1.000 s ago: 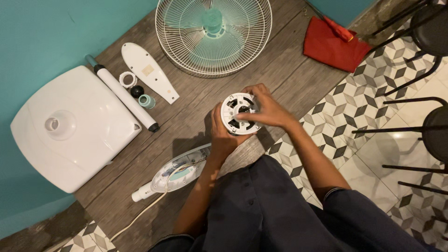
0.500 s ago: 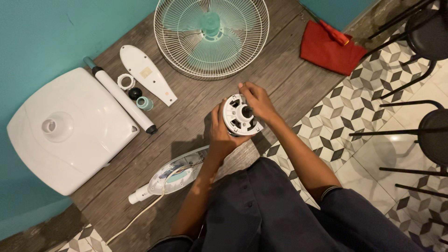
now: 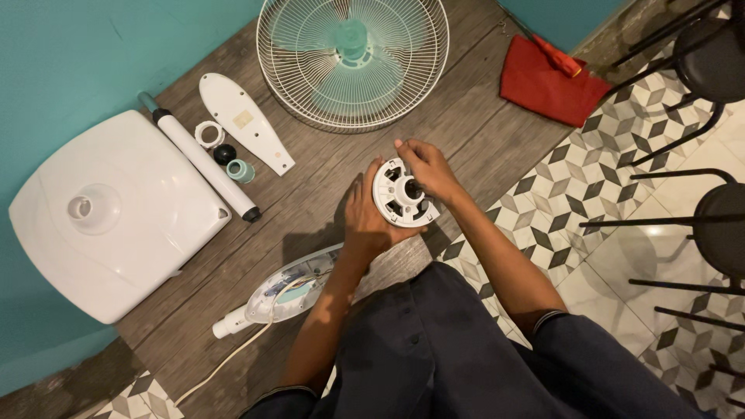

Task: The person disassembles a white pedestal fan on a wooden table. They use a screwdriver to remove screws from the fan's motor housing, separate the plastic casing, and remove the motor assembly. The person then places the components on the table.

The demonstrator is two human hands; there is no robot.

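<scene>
Both hands on round white motor housing (image 3: 401, 194), mid-floor, just above person's lap. Left hand (image 3: 363, 219) cups housing from left side and below, fingers wrapped under rim. Right hand (image 3: 425, 168) grips from far right edge, fingertips pressed at dark centre hub. Housing tilted, open face toward camera. Fan guard with teal blades (image 3: 353, 58) lies far, flat on wooden floor (image 3: 466, 124). White square base (image 3: 109, 213) at left. White pole (image 3: 203, 167) beside it. Red cloth (image 3: 547, 87) far right.
</scene>
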